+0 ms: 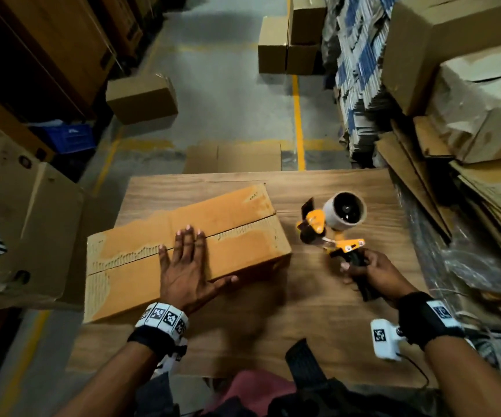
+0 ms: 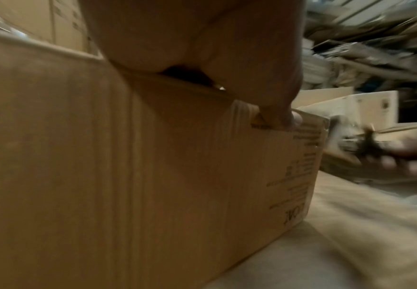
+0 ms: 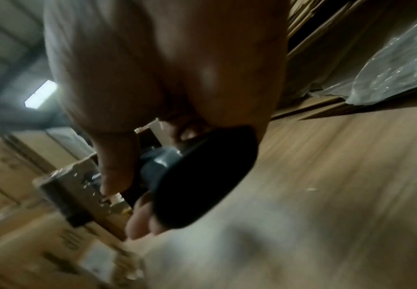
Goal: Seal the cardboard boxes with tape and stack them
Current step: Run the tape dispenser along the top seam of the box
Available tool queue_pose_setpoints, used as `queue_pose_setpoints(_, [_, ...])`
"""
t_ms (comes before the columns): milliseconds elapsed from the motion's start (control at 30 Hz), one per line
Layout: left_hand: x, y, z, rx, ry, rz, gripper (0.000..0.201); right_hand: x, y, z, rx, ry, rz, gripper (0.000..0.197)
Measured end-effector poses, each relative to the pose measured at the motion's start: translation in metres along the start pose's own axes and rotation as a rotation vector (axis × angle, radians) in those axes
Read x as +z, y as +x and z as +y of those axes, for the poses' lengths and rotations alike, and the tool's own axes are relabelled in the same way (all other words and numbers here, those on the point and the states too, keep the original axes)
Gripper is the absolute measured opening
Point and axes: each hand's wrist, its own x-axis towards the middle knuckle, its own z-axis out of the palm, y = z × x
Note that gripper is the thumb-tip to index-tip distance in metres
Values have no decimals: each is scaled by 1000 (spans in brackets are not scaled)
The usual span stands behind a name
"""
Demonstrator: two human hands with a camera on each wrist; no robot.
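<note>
One cardboard box (image 1: pixel 183 245) lies flaps-closed on the wooden bench (image 1: pixel 318 311) in the head view; the left hand (image 1: pixel 187 272) presses flat on its top, fingers straight. Just right of the box, the right hand (image 1: pixel 369 275) grips the orange tape dispenser (image 1: pixel 330 227) by its black handle. Left wrist view: the thumb (image 2: pixel 271 101) hooks over the box's near edge. Right wrist view: curled fingers (image 3: pixel 118 156) wrap the handle, blurred.

table (image 1: pixel 318 311) near edge bare | cardboard box (image 1: pixel 228 224) blocks left | flattened cartons (image 1: pixel 484 206) crowd right
</note>
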Motion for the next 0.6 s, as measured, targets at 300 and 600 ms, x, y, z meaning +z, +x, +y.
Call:
queue_pose_setpoints(300, [-7, 3, 93, 247, -127, -64, 130, 27, -41, -79, -202, 144, -109, 32])
queue_pose_setpoints(600, [-12, -22, -19, 24, -76, -60, 126, 105, -44, -91, -222, 109, -206, 52])
